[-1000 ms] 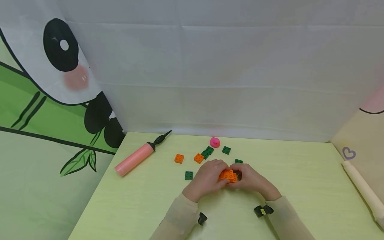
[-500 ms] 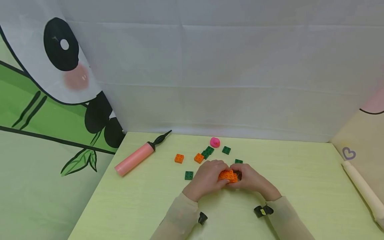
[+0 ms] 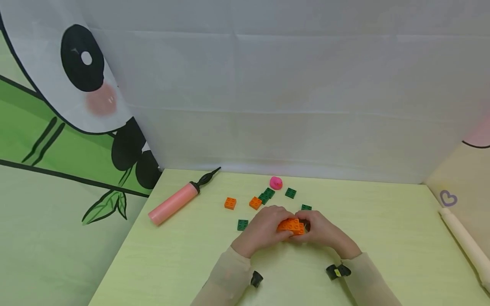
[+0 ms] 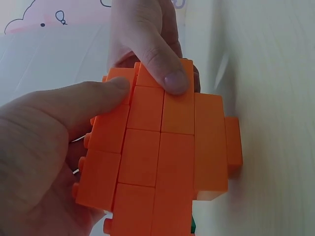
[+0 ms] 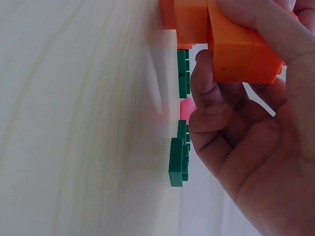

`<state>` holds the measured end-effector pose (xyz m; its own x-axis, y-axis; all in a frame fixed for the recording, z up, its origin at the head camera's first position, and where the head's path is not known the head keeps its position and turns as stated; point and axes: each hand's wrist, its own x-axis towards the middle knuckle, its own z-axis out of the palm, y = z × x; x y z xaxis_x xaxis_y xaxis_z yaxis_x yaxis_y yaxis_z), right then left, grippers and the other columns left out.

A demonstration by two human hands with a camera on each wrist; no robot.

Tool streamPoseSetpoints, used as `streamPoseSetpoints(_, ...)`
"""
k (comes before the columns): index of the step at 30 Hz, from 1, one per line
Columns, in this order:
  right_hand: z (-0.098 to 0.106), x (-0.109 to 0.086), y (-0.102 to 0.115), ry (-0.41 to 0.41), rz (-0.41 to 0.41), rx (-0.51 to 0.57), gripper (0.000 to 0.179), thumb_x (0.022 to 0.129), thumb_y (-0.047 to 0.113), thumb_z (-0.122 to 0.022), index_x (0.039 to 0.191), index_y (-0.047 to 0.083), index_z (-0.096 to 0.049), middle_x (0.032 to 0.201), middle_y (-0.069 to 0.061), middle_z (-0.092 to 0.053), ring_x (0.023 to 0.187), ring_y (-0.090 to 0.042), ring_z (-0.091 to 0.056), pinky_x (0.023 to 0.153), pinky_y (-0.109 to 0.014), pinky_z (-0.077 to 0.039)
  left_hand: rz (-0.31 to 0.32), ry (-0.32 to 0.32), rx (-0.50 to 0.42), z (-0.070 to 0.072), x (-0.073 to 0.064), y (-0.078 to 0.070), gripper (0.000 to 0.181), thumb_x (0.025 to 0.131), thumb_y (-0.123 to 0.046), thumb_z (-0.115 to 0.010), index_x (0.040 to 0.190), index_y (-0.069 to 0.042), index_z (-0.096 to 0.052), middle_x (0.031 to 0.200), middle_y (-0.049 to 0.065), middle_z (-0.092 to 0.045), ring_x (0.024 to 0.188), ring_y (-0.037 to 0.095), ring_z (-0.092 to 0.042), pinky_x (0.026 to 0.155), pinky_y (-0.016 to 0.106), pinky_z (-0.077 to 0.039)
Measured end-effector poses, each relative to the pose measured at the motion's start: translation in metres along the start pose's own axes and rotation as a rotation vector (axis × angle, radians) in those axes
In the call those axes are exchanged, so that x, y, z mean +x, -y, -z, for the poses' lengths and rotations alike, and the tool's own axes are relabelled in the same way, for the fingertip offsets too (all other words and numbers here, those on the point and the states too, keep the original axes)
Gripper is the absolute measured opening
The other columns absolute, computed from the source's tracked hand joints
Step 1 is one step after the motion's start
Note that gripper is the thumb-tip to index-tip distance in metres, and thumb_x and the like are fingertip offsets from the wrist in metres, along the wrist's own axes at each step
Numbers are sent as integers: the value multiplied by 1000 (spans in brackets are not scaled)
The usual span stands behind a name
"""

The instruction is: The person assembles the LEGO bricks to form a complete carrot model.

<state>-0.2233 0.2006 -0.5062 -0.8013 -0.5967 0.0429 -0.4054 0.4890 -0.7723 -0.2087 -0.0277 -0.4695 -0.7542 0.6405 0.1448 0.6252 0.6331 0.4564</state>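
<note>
A pink pump (image 3: 174, 204) is lying leftmost; an orange brick (image 3: 230, 203), a green brick (image 3: 242, 225) and a second orange brick (image 3: 255, 202) beside two green bricks (image 3: 269, 193) are sitting near my left hand (image 3: 263, 229). A pink toy (image 3: 276, 183) is resting behind. I am clamping left and right fingers on the orange build (image 3: 292, 227) between my palms. Beyond, a lone green brick (image 3: 290, 193) is lying; my right hand (image 3: 321, 231) is partly hiding a nearer green brick (image 3: 306, 207). A cream roll (image 3: 462, 244) is lying rightmost.

The desk (image 3: 172, 263) carries five green bricks (image 3: 243, 225), two loose orange bricks (image 3: 230, 203), one pump (image 3: 174, 202) and, near the far edge, one pink toy (image 3: 276, 183). One roll (image 3: 465, 244) lies at the right edge; two hands (image 3: 264, 229) hold one orange build (image 4: 142, 157).
</note>
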Motion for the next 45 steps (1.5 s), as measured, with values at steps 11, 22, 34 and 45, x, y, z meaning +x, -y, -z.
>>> streamPoseSetpoints(11,1,-2,-1,7,-26,-15,29,84,31,-90,103,20,-70,92,11,-66,84,-13,-59,78,-29,-53,84,-3,-247,11,-6,17,39,107,-41,-59,134,-16,-69,125,-8,-68,115,14,-62,100,31,-50)
streamPoseSetpoints(22,1,-2,1,21,-67,-20,29,84,31,-89,103,21,-70,94,10,-66,86,-14,-59,79,-29,-52,272,-211,-100,24,-22,76,26,106,-10,-61,130,-6,-70,129,7,-68,121,29,-61,105,45,-49)
streamPoseSetpoints(34,0,-1,0,20,-59,-30,28,84,32,-90,101,23,-69,94,11,-65,86,-14,-58,79,-29,-52,441,-218,122,12,-34,110,37,98,10,-62,129,-7,-71,138,12,-61,127,35,-54,106,53,-45)
streamPoseSetpoints(45,1,1,1,26,-64,-26,28,84,32,-90,100,22,-69,94,10,-65,87,-15,-58,80,-30,-52,502,-199,91,8,-39,119,42,98,13,-59,134,-7,-69,135,10,-63,125,32,-56,109,50,-44)
